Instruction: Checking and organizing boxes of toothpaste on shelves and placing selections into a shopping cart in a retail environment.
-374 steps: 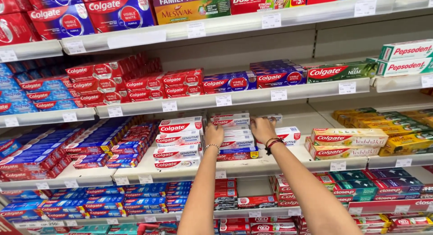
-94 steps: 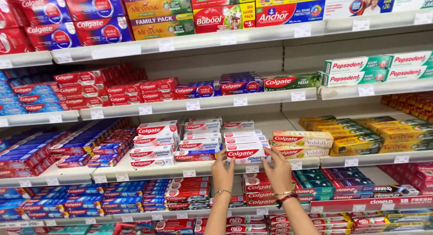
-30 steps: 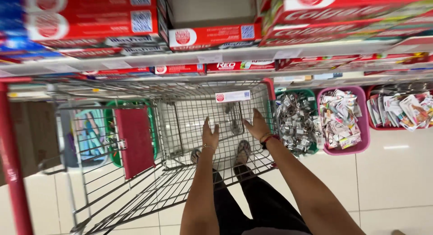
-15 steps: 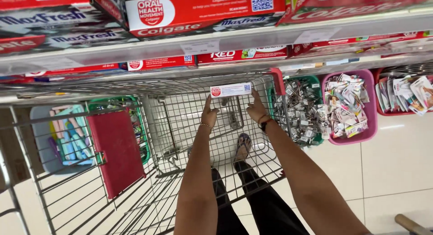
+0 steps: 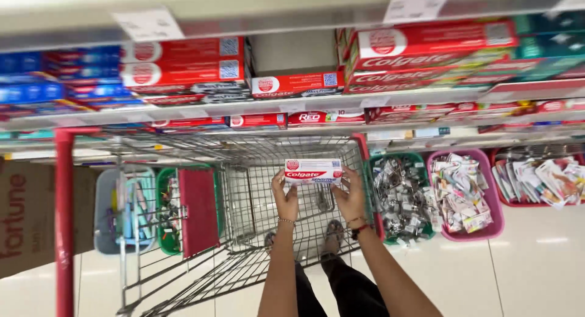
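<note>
A white and red toothpaste box (image 5: pixel 314 170) is held level over the wire basket of a shopping cart (image 5: pixel 244 198). My left hand (image 5: pixel 284 196) grips its left end and my right hand (image 5: pixel 351 194) grips its right end, thumbs underneath. Both forearms reach up from the bottom of the view. Shelves stacked with red, blue and white toothpaste boxes (image 5: pixel 189 67) run across the top, just beyond the cart.
The cart has a red handle bar (image 5: pixel 64 219) at left and a red folded seat flap (image 5: pixel 198 210). Green (image 5: pixel 402 192), pink (image 5: pixel 466 195) and red (image 5: pixel 539 180) baskets of small packets sit on the floor at right. A brown carton (image 5: pixel 27 216) stands at far left.
A second ago my hands were lower in the cart; the view has since tilted up toward the shelves, and the toothpaste box is held higher and more squarely between both hands.
</note>
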